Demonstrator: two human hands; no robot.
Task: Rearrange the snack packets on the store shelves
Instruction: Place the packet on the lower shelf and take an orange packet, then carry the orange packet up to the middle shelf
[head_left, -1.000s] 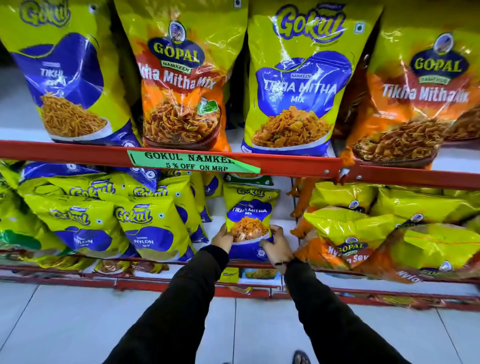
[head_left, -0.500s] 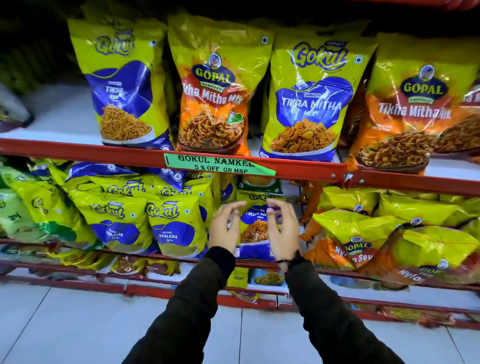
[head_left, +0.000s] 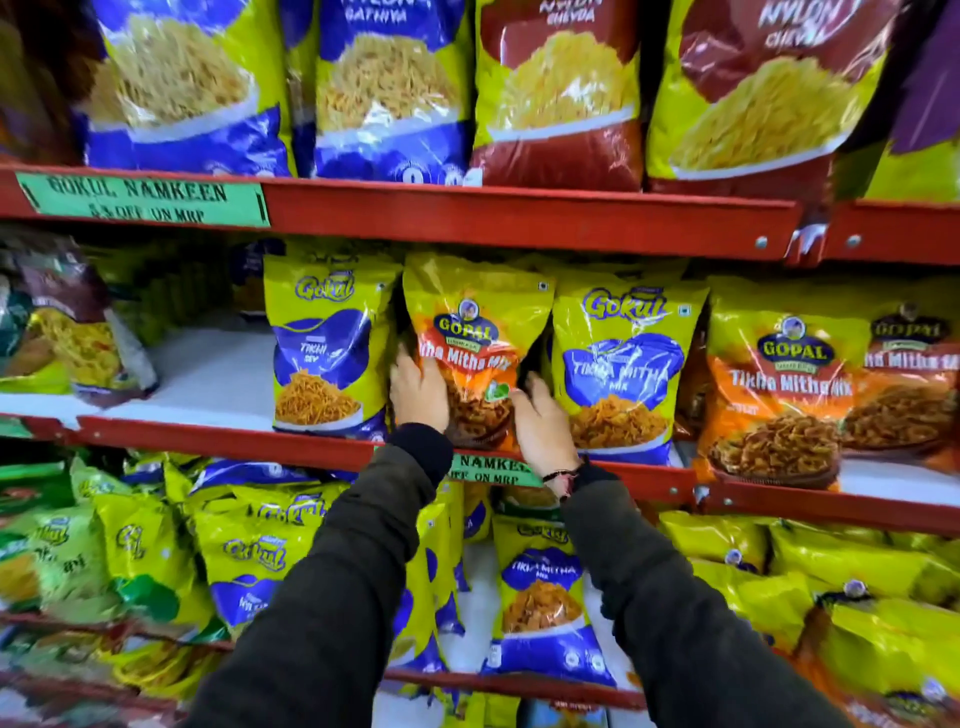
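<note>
An orange and yellow Gopal Tikha Mitha Mix packet (head_left: 475, 332) stands upright on the middle shelf between two Gokul packets. My left hand (head_left: 420, 389) grips its lower left side and my right hand (head_left: 540, 415) grips its lower right side. A yellow and blue Gokul Tikhi Sev packet (head_left: 324, 343) stands to its left and a Gokul Tikha Mitha Mix packet (head_left: 621, 364) to its right. On the shelf below, a small Gokul Tikha Mitha Mix packet (head_left: 543, 592) stands upright between my forearms.
The red middle shelf rail (head_left: 218, 441) has bare white shelf (head_left: 208, 369) to the left of the Gokul packet. More Gopal packets (head_left: 779, 384) stand at the right. Large packets (head_left: 561, 88) fill the top shelf. Small yellow packets (head_left: 244, 561) crowd the lower shelf.
Both hands left the small packet on the lower shelf, rose to the middle shelf and took hold of the Gopal Tikha Mitha Mix packet. The view tilted upward.
</note>
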